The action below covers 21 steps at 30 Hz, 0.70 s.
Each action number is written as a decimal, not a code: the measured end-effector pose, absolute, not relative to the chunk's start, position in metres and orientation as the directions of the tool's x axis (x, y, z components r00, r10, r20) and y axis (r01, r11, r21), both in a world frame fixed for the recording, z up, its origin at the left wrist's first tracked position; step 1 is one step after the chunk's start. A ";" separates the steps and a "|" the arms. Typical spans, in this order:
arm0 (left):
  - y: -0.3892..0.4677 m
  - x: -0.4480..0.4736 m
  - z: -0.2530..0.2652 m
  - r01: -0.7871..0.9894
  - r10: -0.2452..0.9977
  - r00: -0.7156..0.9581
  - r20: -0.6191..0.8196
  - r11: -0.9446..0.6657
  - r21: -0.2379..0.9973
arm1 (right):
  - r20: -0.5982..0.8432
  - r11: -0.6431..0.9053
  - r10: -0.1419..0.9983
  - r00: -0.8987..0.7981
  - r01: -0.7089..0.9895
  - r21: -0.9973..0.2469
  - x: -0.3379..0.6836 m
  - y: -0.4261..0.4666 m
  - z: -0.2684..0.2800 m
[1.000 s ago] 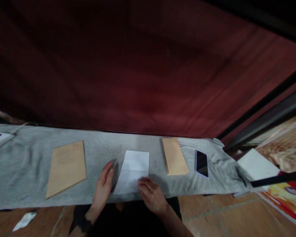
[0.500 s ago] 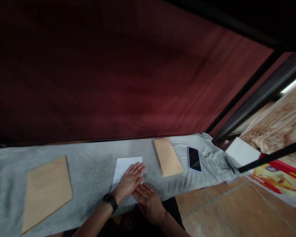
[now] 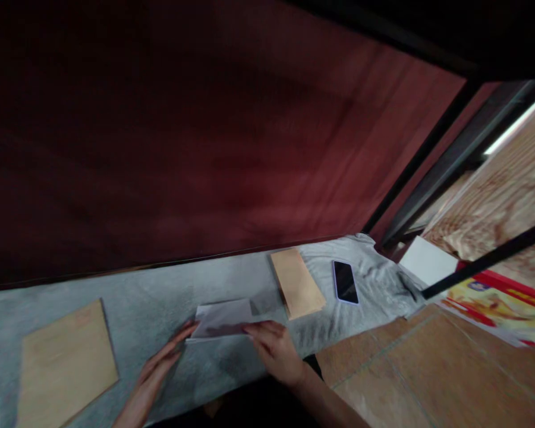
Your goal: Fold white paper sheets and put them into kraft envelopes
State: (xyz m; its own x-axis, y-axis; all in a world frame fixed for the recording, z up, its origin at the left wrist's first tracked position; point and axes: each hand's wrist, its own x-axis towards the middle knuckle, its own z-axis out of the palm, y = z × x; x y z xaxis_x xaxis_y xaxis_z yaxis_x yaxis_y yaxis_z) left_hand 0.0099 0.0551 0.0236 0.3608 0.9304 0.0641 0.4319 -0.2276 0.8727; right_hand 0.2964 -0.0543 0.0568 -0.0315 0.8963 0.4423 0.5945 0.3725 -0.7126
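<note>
A white sheet of paper (image 3: 223, 318), folded over on itself with layers showing at its left edge, rests on the grey cloth in front of me. My right hand (image 3: 274, 352) pinches its near right corner between thumb and fingers. Against the paper's left edge lies my left hand (image 3: 163, 359), its fingers stretched out and holding nothing. Right of the paper is a stack of brown envelopes (image 3: 298, 282). A larger brown envelope (image 3: 69, 362) lies flat to the left.
A phone (image 3: 345, 282) lies right of the envelope stack on the grey cloth (image 3: 156, 297). Behind rises a dark red curtain-like surface (image 3: 232, 178). Dark bars (image 3: 421, 157) and a colourful printed box (image 3: 502, 303) stand to the right, beside the tiled floor (image 3: 428, 368).
Both hands were pressed flat, overlapping on the paper. Now they are apart, left at its left edge, right gripping its near corner. The paper has changed from upright to wide and shorter.
</note>
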 end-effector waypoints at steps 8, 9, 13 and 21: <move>0.044 0.059 0.084 0.272 0.958 0.233 -0.165 0.099 0.957 | 0.297 0.255 0.863 0.409 0.154 -0.955 0.305 0.001 0.124; 0.042 0.065 0.089 0.239 0.953 0.239 -0.187 0.129 0.962 | 0.263 0.240 0.864 0.429 0.108 -0.965 0.307 0.010 0.122; 0.037 0.077 0.085 0.126 0.928 0.226 -0.297 0.274 0.953 | 0.186 0.189 0.878 0.442 0.037 -0.981 0.314 0.046 0.093; 0.039 0.080 0.018 0.173 0.939 0.030 -0.343 0.333 0.927 | 0.262 -0.017 0.882 0.392 0.581 -0.814 0.304 0.046 0.005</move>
